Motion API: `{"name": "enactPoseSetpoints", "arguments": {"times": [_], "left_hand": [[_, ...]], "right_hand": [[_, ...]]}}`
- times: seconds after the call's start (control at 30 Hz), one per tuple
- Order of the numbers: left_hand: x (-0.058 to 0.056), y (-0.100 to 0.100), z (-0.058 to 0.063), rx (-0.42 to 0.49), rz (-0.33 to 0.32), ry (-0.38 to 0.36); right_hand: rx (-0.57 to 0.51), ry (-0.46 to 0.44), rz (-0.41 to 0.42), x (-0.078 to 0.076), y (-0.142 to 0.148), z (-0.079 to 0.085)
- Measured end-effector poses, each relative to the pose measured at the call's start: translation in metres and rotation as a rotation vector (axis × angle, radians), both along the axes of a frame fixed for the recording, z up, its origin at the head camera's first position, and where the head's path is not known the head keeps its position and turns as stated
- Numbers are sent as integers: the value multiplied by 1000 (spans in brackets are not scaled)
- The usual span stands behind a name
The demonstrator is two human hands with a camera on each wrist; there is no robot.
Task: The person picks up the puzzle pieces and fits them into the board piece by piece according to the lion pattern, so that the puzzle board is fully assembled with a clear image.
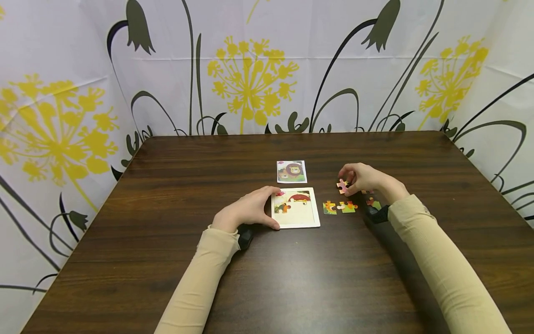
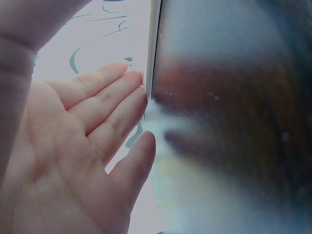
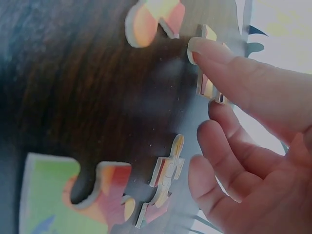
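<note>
In the head view my left hand (image 1: pixel 250 209) holds a white-framed jigsaw puzzle tray (image 1: pixel 316 215) by its left side, thumb at the near corner and fingers at the far one. Some pieces lie inside the tray, among them an orange one (image 1: pixel 283 208); bare board shows beside them. The left wrist view shows that hand's fingers (image 2: pixel 109 109) fairly straight. My right hand (image 1: pixel 367 178) pinches a pink and yellow puzzle piece (image 1: pixel 342 186) between thumb and fingers, and the right wrist view shows this piece (image 3: pixel 207 80) tilted on edge.
A picture card with a lion (image 1: pixel 291 171) lies behind the tray. Right of the tray lie loose pieces: an orange and green one (image 1: pixel 329 208), another (image 1: pixel 347 207), a green one (image 1: pixel 374 204) and one partly behind the right wrist (image 1: pixel 367 191). A patterned curtain (image 1: pixel 258 69) hangs behind the table.
</note>
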State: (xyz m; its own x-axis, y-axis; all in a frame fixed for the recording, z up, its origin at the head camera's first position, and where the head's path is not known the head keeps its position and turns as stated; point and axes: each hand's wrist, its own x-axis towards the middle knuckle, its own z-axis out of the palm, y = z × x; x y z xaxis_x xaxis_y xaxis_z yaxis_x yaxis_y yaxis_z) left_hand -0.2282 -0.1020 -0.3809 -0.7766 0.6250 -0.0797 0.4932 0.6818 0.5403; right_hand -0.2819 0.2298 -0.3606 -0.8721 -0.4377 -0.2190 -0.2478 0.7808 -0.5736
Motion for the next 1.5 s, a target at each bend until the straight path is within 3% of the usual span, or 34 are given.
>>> {"name": "enactPoseSetpoints", "arguments": {"times": [0.53,0.8,1.03,1.2,1.5], "left_hand": [[-1,0,-1,-8,-2,1],[-1,0,-1,-8,4,-4],[-1,1,-1,-8,9,-11],[-1,1,-1,-6,6,-18],[0,0,1,-5,-2,-7]], "right_hand": [[-34,27,-8,3,2,-2],[-60,38,26,3,3,-4],[-158,-29,27,5,6,-1],[-217,-64,-8,6,8,0],[-217,-26,-112,9,7,2]]}}
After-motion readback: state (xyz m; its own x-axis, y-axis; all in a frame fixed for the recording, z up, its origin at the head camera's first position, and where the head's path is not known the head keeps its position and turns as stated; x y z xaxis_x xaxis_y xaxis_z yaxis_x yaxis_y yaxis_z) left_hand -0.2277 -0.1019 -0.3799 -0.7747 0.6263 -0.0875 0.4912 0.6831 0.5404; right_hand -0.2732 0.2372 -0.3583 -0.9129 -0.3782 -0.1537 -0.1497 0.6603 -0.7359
